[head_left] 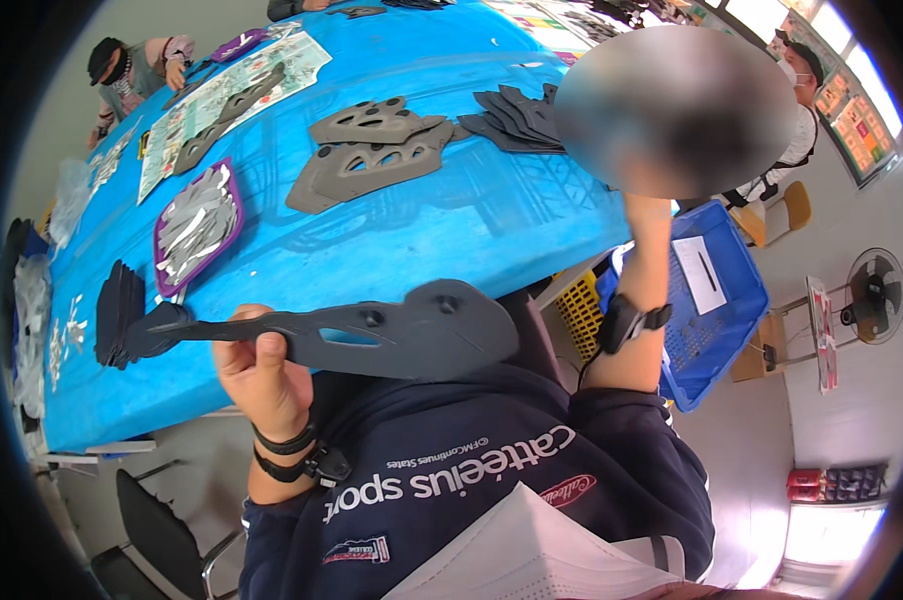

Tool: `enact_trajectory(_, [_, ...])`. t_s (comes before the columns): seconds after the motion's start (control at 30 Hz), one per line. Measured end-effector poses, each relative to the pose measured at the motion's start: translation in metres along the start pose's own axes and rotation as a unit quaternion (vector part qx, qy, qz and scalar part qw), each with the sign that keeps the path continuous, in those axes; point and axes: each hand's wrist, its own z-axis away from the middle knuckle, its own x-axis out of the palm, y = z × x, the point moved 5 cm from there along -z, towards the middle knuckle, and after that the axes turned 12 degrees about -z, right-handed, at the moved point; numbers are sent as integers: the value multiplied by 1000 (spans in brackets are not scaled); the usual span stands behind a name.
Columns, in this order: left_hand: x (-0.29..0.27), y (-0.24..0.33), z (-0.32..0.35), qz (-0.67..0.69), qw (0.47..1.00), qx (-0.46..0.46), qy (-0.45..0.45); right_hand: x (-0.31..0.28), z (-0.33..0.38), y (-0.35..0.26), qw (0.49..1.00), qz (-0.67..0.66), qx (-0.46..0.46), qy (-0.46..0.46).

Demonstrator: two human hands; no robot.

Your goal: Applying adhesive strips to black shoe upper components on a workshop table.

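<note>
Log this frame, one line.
left hand: holds grey cutout | right hand: hidden, raised | table: blue, grey stacks

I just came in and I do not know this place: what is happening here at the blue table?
The person's left hand holds up a long flat dark grey cut-out piece with holes over the edge of the blue-covered table. The right hand is raised toward the head and hidden by a blur. Similar grey flat pieces lie in piles on the table, and a blue plastic crate stands on the right. Another person sits at the far corner.
</note>
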Motion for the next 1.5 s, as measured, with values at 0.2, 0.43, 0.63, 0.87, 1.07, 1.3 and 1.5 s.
enact_trajectory(0.2, [9, -5, -1, 40, 998, -52, -15, -82, -57, 98, 981, 123, 144, -52])
enact_trajectory(0.43, [21, -8, 2, 22, 997, -74, -15, -65, -53, 90, 911, 382, 151, -19])
enact_trajectory(0.63, [17, -12, 2, 9, 996, -85, 15, -39, -17, -5, 982, 138, -106, 78])
enact_trajectory(0.87, [25, -17, -10, 26, 996, -80, 18, 62, 129, -132, 915, -178, -60, -357])
enact_trajectory(1.07, [48, -15, -9, 161, 982, -55, 86, 83, 136, -153, 952, -179, -147, -201])
enact_trajectory(1.3, [71, -30, -1, 218, 953, -195, -78, 100, 150, -165, 912, -159, -298, -234])
enact_trajectory(1.5, [74, -28, 9, 224, 931, -228, -174, 117, 146, -130, 823, -508, 45, -250])
